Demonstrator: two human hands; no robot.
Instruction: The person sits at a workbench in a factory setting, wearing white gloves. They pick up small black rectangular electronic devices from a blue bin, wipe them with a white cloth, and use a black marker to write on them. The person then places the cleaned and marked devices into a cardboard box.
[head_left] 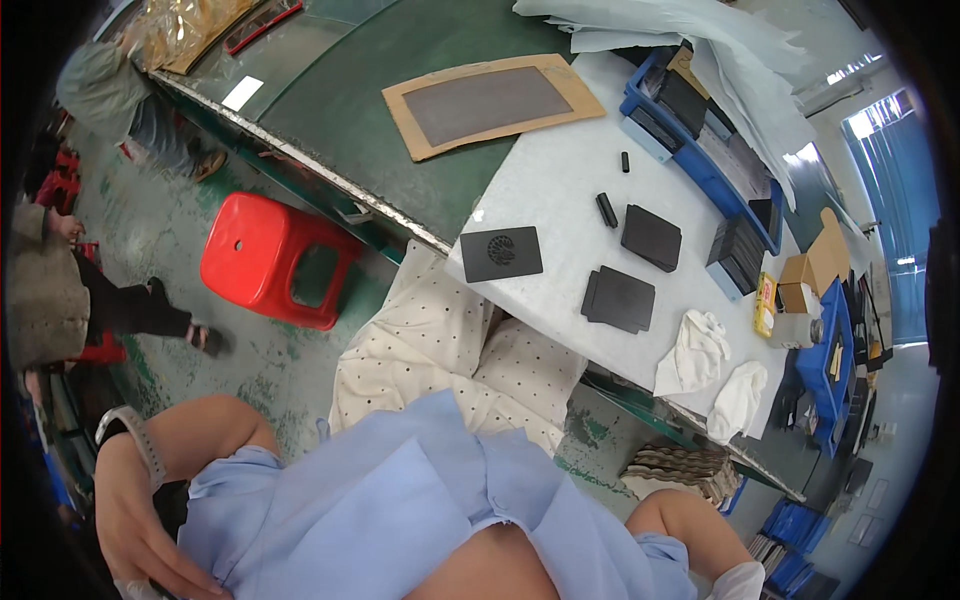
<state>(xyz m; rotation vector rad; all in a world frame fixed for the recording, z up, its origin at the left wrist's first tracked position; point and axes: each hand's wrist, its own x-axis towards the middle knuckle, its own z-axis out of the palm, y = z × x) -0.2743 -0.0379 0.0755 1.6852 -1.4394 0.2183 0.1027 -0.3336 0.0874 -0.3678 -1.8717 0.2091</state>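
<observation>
Black plate point(502, 253), one, rectangular, round emblem on top: lying flat on the white sheet point(555, 205) near its left corner, well apart from both hands; judged light, stiff and smooth, perhaps slippery and easily scuffed, so best taken by opposite edges, clear of the emblem

Far stack point(651, 237) and near stack point(620, 300), plain black plates: lying to its right, the near one fanning slightly; likely sliding apart unless pinched together along the sides

Left hand point(145, 535), one: bending in beside the blue shirt point(370, 510), fingers loosely curling; whether it is holding anything, cannot tell

Right hand point(741, 582), one, white-covered: running off the lower edge; opening and contents, cannot tell

Obscure: plate count, undersides, whether the crumpled white cloths point(692, 352) are gloves
</observation>
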